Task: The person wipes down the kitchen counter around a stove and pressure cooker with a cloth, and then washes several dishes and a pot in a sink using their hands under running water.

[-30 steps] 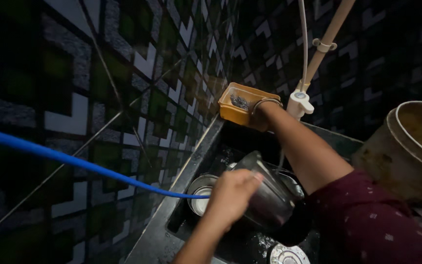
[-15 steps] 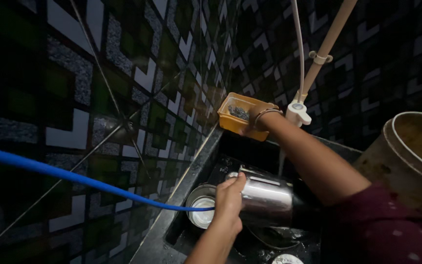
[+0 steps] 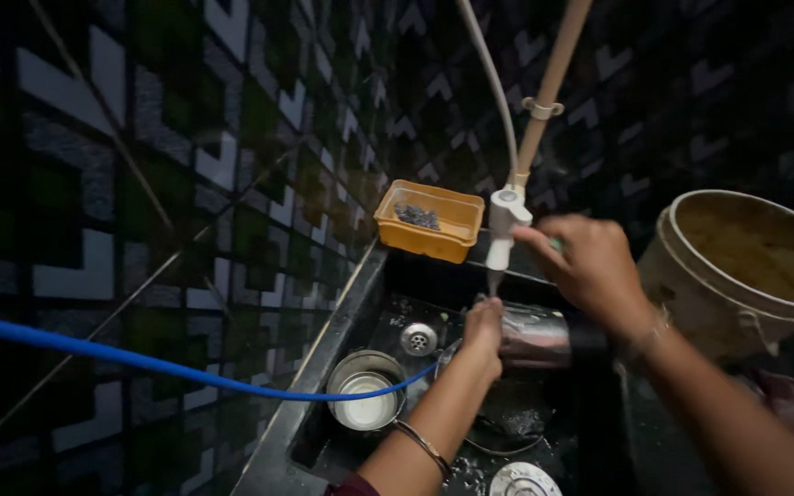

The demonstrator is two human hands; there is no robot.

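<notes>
Over the dark sink (image 3: 360, 303), left hand (image 3: 483, 332) grips steel cup (image 3: 533, 336) sideways under the tap (image 3: 504, 225), right hand (image 3: 585, 266) curled at its handle — wet steel could slip, clatter into the bowl (image 3: 365, 395) below.

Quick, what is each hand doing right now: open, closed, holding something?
Left hand: closed on the rim of the steel cup, holding it under the tap.
Right hand: closed at the tap, apparently on its handle; blurred.
</notes>
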